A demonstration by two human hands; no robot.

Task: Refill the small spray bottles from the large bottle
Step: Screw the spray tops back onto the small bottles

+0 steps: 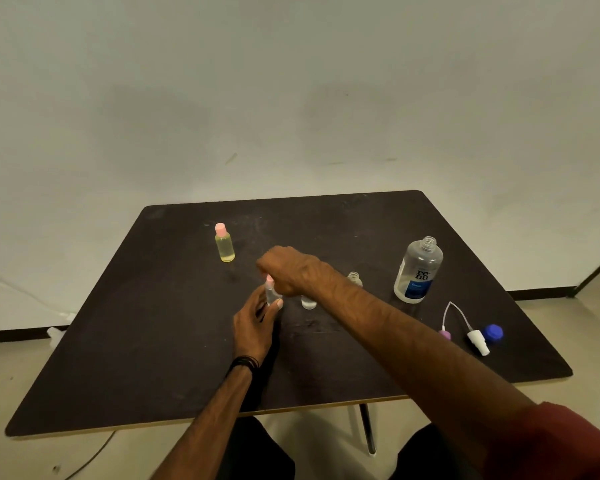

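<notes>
A small clear spray bottle (272,295) with a pink top (269,280) stands upright at the table's middle. My left hand (255,325) holds its body between thumb and fingers. From above, my right hand (290,268) curls round the pink top. A second small clear bottle (308,302) stands just right of it, mostly hidden under my right wrist. A third small bottle (354,278) with an open neck shows behind my forearm. The large clear bottle (418,270), blue label, uncapped, stands at the right.
A yellow-filled bottle (224,244) with a pink cap stands at the back left. Near the right edge of the dark table (136,341) lie a purple spray head with tube (445,332), a white spray head (477,341) and a blue cap (493,332).
</notes>
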